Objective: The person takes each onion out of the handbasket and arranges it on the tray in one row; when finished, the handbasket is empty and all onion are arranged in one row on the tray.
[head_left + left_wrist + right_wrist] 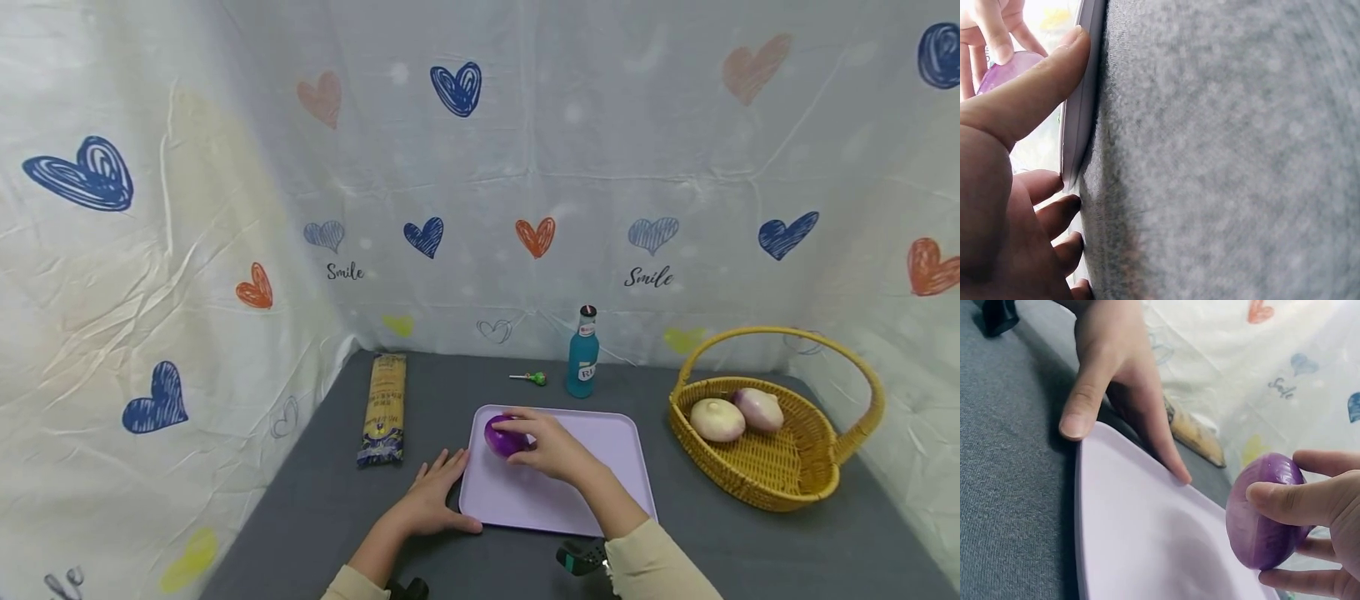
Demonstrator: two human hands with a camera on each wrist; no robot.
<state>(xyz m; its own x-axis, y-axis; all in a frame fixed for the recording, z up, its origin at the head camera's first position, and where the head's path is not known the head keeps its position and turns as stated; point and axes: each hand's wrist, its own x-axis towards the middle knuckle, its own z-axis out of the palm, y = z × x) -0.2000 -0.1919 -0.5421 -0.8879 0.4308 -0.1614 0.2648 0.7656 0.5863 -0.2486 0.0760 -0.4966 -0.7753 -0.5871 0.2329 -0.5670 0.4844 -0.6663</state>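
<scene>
A glossy purple onion (1263, 512) is pinched between the thumb and fingers of my right hand (551, 446), over the left part of a pale lilac tray (577, 496). In the right wrist view the onion is tilted above the tray's surface. My left hand (435, 498) rests at the tray's near left corner with its fingers spread. Its thumb (1054, 75) lies along the near edge and its other fingers along the left side.
A yellow wicker basket (776, 497) with two pale onions (717, 419) stands at the right. Behind the tray are a blue bottle (582, 358) and a green-wrapped lollipop (536, 378). A long yellow-and-blue packet (385, 408) lies at the left on the grey cloth (315, 500).
</scene>
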